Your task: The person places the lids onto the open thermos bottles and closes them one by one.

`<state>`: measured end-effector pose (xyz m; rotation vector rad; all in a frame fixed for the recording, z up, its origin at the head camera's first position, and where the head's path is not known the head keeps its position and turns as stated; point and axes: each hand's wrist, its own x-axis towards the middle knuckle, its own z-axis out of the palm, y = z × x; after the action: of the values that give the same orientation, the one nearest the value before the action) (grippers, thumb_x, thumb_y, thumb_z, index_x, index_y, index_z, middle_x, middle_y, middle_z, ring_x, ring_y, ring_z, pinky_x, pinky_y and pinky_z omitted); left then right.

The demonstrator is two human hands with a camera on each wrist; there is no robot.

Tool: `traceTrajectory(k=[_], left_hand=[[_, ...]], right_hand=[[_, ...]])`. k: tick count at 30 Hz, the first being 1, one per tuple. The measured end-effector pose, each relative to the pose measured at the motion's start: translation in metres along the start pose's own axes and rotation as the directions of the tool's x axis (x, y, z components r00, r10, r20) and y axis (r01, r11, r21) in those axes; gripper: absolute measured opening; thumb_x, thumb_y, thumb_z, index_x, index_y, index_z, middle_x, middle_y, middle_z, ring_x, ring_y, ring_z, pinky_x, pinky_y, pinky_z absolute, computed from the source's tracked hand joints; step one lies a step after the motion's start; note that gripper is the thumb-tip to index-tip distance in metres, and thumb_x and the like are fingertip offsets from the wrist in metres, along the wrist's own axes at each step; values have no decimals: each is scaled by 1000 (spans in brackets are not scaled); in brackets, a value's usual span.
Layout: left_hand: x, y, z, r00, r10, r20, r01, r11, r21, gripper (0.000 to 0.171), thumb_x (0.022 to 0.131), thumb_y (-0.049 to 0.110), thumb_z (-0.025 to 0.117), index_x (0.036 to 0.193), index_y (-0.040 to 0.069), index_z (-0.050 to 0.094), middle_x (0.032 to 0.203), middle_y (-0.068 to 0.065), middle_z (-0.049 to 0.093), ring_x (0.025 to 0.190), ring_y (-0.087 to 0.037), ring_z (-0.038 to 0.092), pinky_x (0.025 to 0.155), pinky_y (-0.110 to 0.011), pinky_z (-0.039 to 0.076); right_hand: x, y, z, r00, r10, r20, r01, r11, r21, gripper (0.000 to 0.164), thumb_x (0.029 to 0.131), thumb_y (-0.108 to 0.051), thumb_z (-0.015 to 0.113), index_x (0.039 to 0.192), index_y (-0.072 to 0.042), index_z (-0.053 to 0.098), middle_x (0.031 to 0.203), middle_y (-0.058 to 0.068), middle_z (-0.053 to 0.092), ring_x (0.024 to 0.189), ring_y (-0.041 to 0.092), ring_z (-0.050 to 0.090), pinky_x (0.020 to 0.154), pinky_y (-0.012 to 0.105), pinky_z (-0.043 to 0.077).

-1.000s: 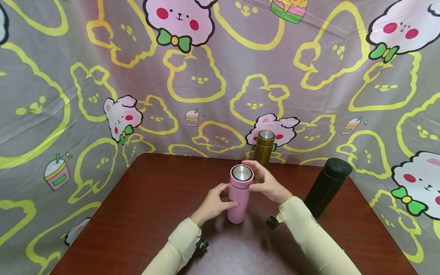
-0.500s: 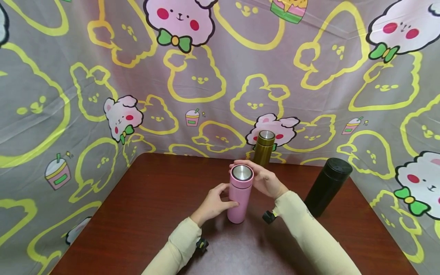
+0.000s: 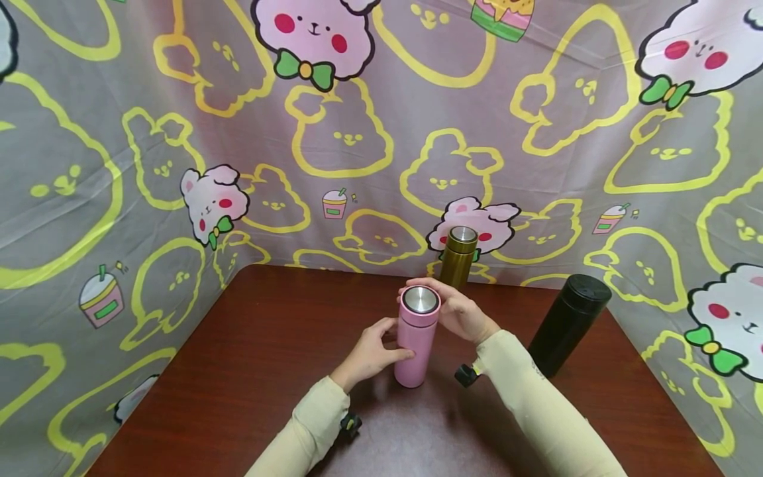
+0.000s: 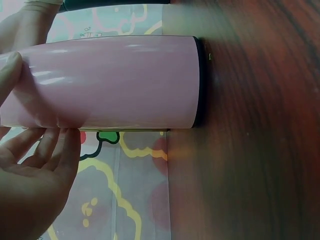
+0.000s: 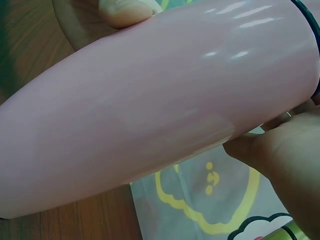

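A pink thermos point(image 3: 414, 351) with a steel disc on its lid point(image 3: 421, 299) stands upright on the table. My left hand point(image 3: 369, 354) grips its body from the left, thumb across the front; the fingers pass behind it. Around the back of the lid curls my right hand point(image 3: 459, 311), fingertips showing at the far left side of the rim. In the left wrist view, the thermos point(image 4: 125, 80) has its dark base on the wood. The right wrist view shows the thermos point(image 5: 150, 110) filling most of the frame, with my right hand point(image 5: 280, 160) near its dark-edged end.
A gold thermos point(image 3: 457, 262) stands behind the right hand, near the back edge. To the right is a black bottle point(image 3: 569, 324), close to the right forearm. The brown table point(image 3: 286, 324) is enclosed by a cartoon-print cloth point(image 3: 357, 199).
Over the second, my right hand has turned and reached farther left around the lid; its thumb has left the front of the rim. The left hand and the thermos have stayed put.
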<state>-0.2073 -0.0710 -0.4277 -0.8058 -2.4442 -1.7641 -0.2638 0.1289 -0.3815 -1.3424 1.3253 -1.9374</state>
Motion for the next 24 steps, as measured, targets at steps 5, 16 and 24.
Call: traceTrajectory(k=[5,16,24], left_hand=[[0,-1,0,1000,10,0,-10,1000,-25,49,70,14,74,113,2,53,106,-12,55,98,-27,53,84,-42,42],[1,-1,0,999,32,-2,-32,999,-30,49,70,14,74,113,2,54,106,-13,54,98,-27,53,83,-43,42],[1,-2,0,1000,31,2,-31,999,-40,50,70,14,74,114,3,53,106,-13,54,98,-28,53,84,-42,42]], right_hand=[[-3,-1,0,1000,-28,-1,28,1000,-7,55,78,0,26,130,15,15,130,28,31,120,37,31,96,49,25],[-7,-3,1,996,6,-93,-16,994,-109,57,74,7,30,129,13,20,125,22,38,113,33,39,93,45,31],[-11,-5,3,988,42,-146,-59,991,-119,53,82,0,42,131,7,25,124,21,41,112,33,40,91,45,34]])
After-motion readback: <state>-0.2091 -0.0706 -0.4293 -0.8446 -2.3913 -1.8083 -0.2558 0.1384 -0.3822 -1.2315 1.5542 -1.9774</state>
